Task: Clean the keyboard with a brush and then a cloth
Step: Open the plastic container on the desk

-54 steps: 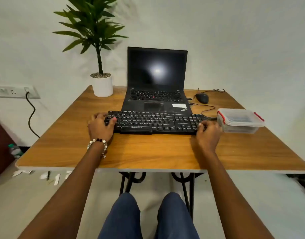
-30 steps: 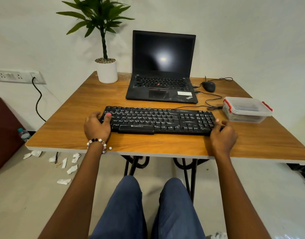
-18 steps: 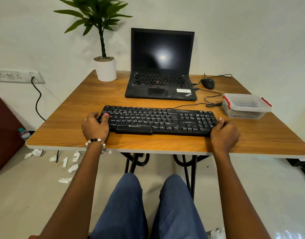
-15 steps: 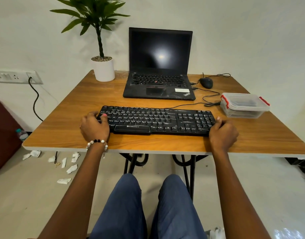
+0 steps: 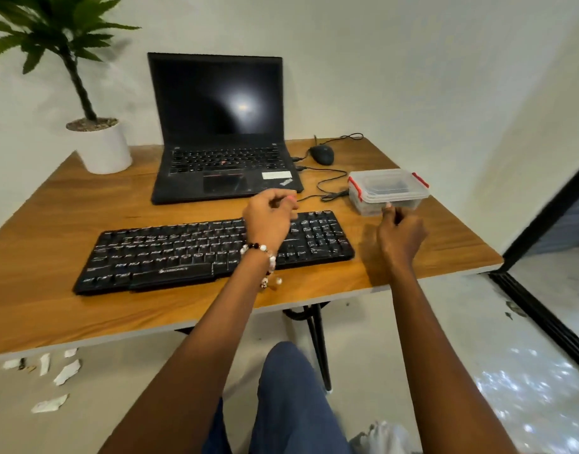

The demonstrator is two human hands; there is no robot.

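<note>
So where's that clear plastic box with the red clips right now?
The clear plastic box sits on the right side of the wooden table, just beyond the right hand, right of the black keyboard.

Bare forearms, no sleeves. Left wrist: 1 beaded bracelet [image 5: 261, 253], white and dark beads. Legs: blue trousers [image 5: 291, 401].

My left hand [image 5: 269, 215] covers part of the keyboard [image 5: 212, 249], and both hands are motion-blurred, so I can't tell how their fingers lie. What sits inside the lidded plastic container [image 5: 388, 194] is only a dark shape. The plant [image 5: 57, 37] is cut off by the frame's edge.
</note>
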